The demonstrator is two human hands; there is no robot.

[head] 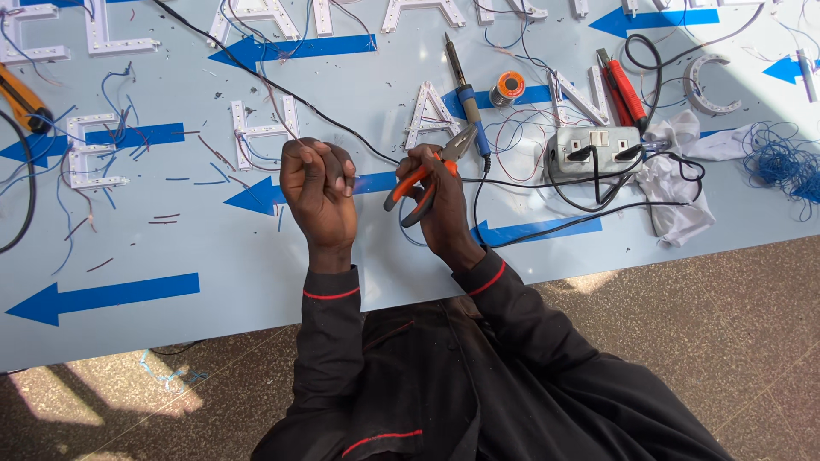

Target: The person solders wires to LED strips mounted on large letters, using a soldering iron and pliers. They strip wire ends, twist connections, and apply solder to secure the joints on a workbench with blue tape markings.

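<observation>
The pliers [427,175], orange-handled, sit in the right hand [440,201] just above the near part of the worktop [213,282], their nose pointing up and away toward the white letter A [430,115]; that grip is closed firmly round the handles. The left hand [320,188] is raised beside it, fist closed, apparently pinching a thin wire [342,175], though what lies inside the fist is hidden. Just beyond the pliers lie a soldering iron [468,98] and a solder spool [510,87], with a grey socket box [595,149] and a white cloth [675,183] to the right, and red cutters [622,85] behind. As a judgement, the work looks partway through: several letters, such as the H [263,132] and E [90,152], already carry wires, many snipped wire ends litter the sheet, and loose blue wire [781,162] remains unused.
</observation>
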